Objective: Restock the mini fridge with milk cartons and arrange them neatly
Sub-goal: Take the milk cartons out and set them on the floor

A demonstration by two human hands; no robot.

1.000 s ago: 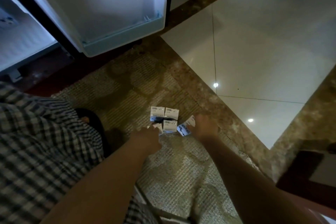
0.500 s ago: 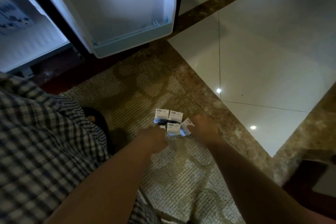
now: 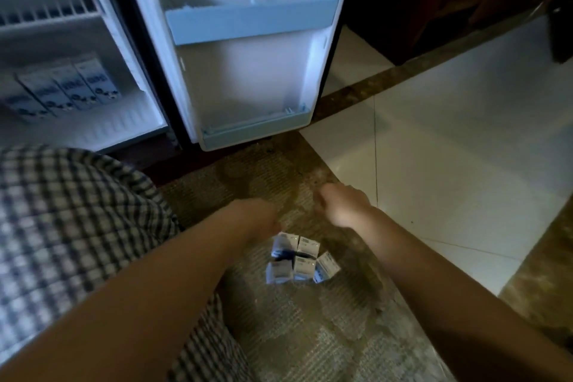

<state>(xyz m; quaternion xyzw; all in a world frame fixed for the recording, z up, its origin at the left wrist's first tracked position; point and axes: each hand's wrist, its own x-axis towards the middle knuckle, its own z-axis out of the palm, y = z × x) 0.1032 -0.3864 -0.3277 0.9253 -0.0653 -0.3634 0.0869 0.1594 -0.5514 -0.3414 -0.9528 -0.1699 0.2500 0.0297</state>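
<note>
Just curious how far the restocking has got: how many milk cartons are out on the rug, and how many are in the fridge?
Rug cartons: 5
Fridge cartons: 4, blurred
Total: 9

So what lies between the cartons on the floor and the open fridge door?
In the head view, only patterned rug, with the left hand and right hand above it.

A patterned rug (image 3: 310,335) lies on the floor in front of the open mini fridge door (image 3: 248,71). Five small milk cartons (image 3: 299,259) stand clustered on the rug, well apart from the door. White floor tiles (image 3: 449,164) adjoin the rug beside the door.
</note>
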